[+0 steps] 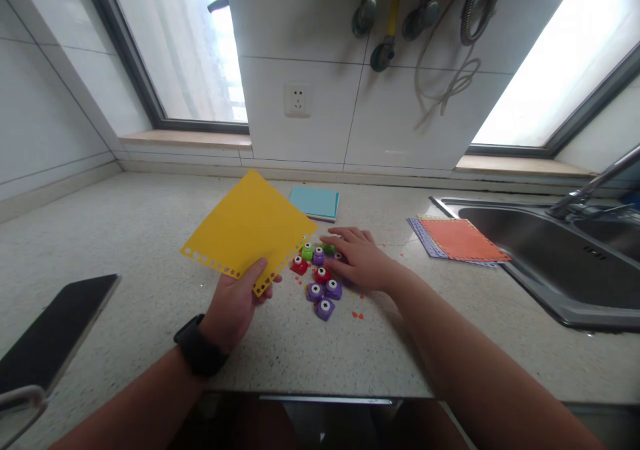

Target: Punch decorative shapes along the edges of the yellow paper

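Note:
My left hand [234, 307] pinches a sheet of yellow paper [253, 220] by its near corner, thumb on top. Small shapes, some of them stars, are punched along its two near edges. My right hand [364, 261] reaches over a cluster of small craft punches, fingers stretched out and apart. Its fingertips are by a dark green punch [328, 248] and partly cover others; I cannot tell whether they touch. Around them are a light green punch [307, 251], a red punch [299, 265] and several purple ones, the nearest purple punch [325, 309] at the front.
Orange paper scraps [357, 315] lie near the punches. A stack of blue paper [316, 202] is at the back. Punched orange paper [463, 238] lies on purple sheets beside the sink [530, 263]. A black flat device [57, 327] is at the left.

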Demonstrator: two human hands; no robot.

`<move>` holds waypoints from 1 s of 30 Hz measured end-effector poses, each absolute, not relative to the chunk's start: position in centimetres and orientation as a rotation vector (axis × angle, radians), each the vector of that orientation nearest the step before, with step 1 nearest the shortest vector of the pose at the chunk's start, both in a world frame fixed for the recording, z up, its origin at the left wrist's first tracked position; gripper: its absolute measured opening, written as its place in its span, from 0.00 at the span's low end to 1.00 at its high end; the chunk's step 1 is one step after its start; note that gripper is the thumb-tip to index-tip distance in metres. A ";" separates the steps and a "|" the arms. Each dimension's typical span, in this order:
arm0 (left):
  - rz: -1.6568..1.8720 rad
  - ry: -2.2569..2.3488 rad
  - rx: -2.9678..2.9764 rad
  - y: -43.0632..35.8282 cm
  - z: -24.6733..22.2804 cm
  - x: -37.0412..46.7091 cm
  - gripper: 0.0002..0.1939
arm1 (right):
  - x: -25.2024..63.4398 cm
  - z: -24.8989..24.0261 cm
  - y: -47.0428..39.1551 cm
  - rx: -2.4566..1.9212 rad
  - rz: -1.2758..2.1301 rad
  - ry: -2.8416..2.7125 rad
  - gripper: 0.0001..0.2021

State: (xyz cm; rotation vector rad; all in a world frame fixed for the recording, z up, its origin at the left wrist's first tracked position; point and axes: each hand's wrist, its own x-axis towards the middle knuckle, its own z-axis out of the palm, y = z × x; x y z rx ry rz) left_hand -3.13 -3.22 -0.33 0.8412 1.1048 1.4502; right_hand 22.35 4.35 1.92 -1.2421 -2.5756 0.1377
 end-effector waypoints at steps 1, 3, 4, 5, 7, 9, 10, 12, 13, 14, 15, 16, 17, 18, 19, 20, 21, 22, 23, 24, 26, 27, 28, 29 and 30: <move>1.452 1.104 0.835 -3.2 -0.3 -3.1 0.16 | 22.2 1.9 4.1 -1.224 0.128 -2.626 0.25; 1.450 1.103 0.831 -3.3 -0.2 -3.1 0.16 | 21.8 2.1 3.7 -1.182 0.135 -2.682 0.26; 1.448 1.105 0.833 -3.3 -0.2 -3.1 0.16 | 21.6 2.3 3.5 -1.167 0.146 -2.689 0.26; 1.446 1.109 0.836 -3.3 -0.2 -3.1 0.15 | 21.4 2.4 3.3 -1.154 0.156 -2.692 0.27; 1.445 1.114 0.836 -3.3 -0.1 -3.0 0.16 | 21.0 2.6 3.2 -1.125 0.167 -2.701 0.27; 1.444 1.112 0.833 -3.2 -0.1 -3.0 0.16 | 20.7 2.6 3.2 -1.107 0.161 -2.720 0.26; 1.443 1.110 0.832 -3.2 -0.1 -3.0 0.17 | 20.5 2.5 3.2 -1.116 0.150 -2.724 0.26; 1.444 1.105 0.833 -3.2 -0.1 -3.0 0.17 | 20.2 2.1 3.4 -1.167 0.120 -2.695 0.27; 1.447 1.105 0.836 -3.2 -0.1 -2.9 0.17 | 20.1 2.0 3.5 -1.197 0.102 -2.662 0.28; 1.449 1.106 0.840 -3.1 -0.1 -2.9 0.17 | 20.1 1.9 3.6 -1.214 0.085 -2.629 0.29; 1.451 1.108 0.845 -3.1 -0.1 -2.9 0.16 | 20.0 1.8 3.7 -1.217 0.073 -2.603 0.29; 1.452 1.110 0.851 -3.1 -0.2 -3.0 0.16 | 20.0 1.8 3.8 -1.209 0.071 -2.587 0.28; 1.451 1.111 0.854 -3.1 -0.2 -3.0 0.16 | 20.0 1.8 3.9 -1.200 0.077 -2.575 0.26; 1.449 1.111 0.856 -3.1 -0.2 -3.0 0.17 | 19.9 1.8 4.0 -1.193 0.090 -2.568 0.23; 1.446 1.111 0.856 -3.1 -0.2 -3.0 0.17 | 19.9 1.9 4.1 -1.193 0.105 -2.562 0.20; 1.442 1.110 0.856 -3.1 -0.3 -3.0 0.17 | 19.9 1.9 4.2 -1.200 0.114 -2.555 0.18; 1.439 1.109 0.857 -3.1 -0.3 -3.0 0.16 | 19.9 2.0 4.3 -1.213 0.112 -2.551 0.17; 1.436 1.107 0.861 -3.1 -0.3 -3.0 0.16 | 19.9 2.0 4.4 -1.227 0.097 -2.553 0.16; 1.433 1.103 0.865 -3.1 -0.3 -3.1 0.15 | 19.9 2.0 4.4 -1.242 0.076 -2.561 0.16; 1.432 1.100 0.869 -3.1 -0.3 -3.1 0.15 | 19.9 2.0 4.5 -1.255 0.054 -2.572 0.16; 1.428 1.098 0.872 -3.2 -0.3 -3.1 0.14 | 20.1 1.9 4.5 -1.270 0.029 -2.591 0.13; 1.426 1.098 0.871 -3.2 -0.3 -3.1 0.14 | 20.2 1.9 4.5 -1.272 0.029 -2.593 0.12; 1.424 1.098 0.872 -3.2 -0.3 -3.1 0.15 | 20.3 1.9 4.4 -1.268 0.039 -2.592 0.11; 1.423 1.098 0.872 -3.2 -0.2 -3.1 0.15 | 20.4 1.9 4.4 -1.261 0.054 -2.592 0.11; 1.418 1.097 0.875 -3.3 -0.2 -3.1 0.15 | 20.5 1.9 4.4 -1.251 0.072 -2.595 0.12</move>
